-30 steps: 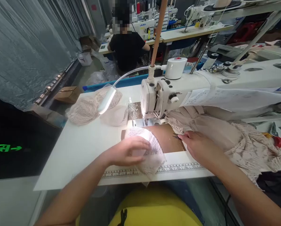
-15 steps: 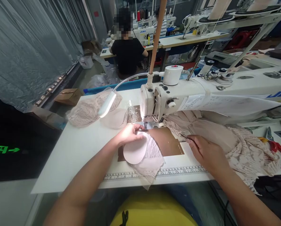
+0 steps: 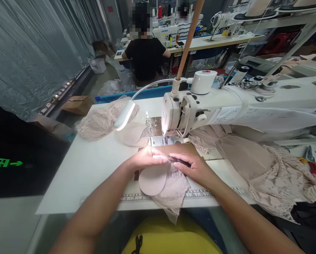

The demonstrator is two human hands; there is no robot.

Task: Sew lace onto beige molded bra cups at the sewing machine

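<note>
My left hand (image 3: 146, 157) pinches the top edge of a beige padded cup with lace (image 3: 158, 180) on the table in front of the white sewing machine (image 3: 197, 106). My right hand (image 3: 195, 167) is closed on small dark thread snips (image 3: 179, 161), their tip at the cup's edge next to my left fingers. The lace hangs over the table's front edge by the printed ruler (image 3: 200, 194).
A gooseneck lamp (image 3: 124, 114) shines over a pile of beige lace pieces (image 3: 102, 120) at the back left. More lace fabric (image 3: 274, 169) lies under the machine arm at right, with red-handled scissors (image 3: 315, 165). A person in black sits at another machine (image 3: 145, 53) behind.
My right hand moved left from beside the fabric pile to the cup, bringing the snips to my left fingers. My left hand turned the cup pad-side up and now pinches its top edge.
</note>
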